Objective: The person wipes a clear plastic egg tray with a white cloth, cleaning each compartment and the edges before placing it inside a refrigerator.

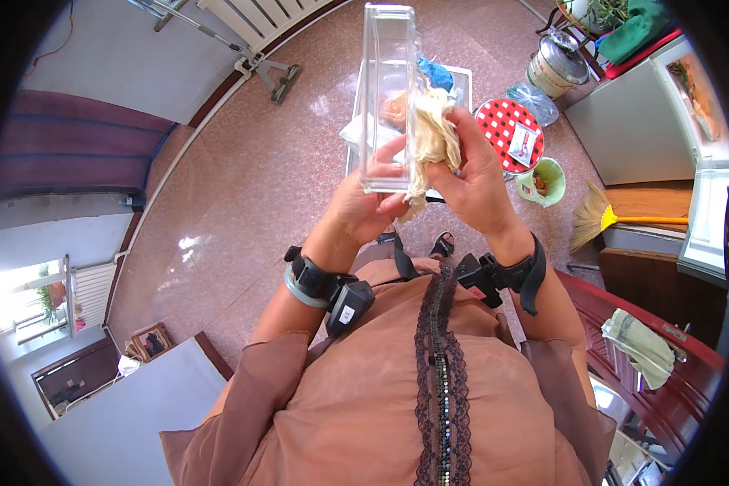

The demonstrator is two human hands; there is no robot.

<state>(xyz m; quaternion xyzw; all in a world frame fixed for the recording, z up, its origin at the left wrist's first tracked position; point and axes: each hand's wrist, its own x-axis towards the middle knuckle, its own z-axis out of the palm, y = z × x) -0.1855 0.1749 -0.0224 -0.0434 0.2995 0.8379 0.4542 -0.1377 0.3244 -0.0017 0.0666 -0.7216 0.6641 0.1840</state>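
Observation:
My left hand (pixel 364 203) grips the lower end of a clear plastic bin (pixel 389 36), long and rectangular, its fingers showing through the plastic. A crumpled cream cloth (pixel 436 130) is bunched in my right hand (pixel 477 176), pressed against the bin's right side. Behind and below the bin is a white-framed stand or tray (pixel 469 91), partly hidden. On it lie a blue cloth (pixel 436 74), a white packet (pixel 355 132) and something orange-brown in clear wrap (pixel 393 110).
To the right stand a round stool with a red checked top (pixel 499 124) bearing a packet, a green waste bin (pixel 553 182), a lidded bucket (pixel 556 70) and a broom (pixel 592 219). An opened refrigerator door (pixel 638 121) is at the far right. A mop (pixel 273 76) stands by the radiator.

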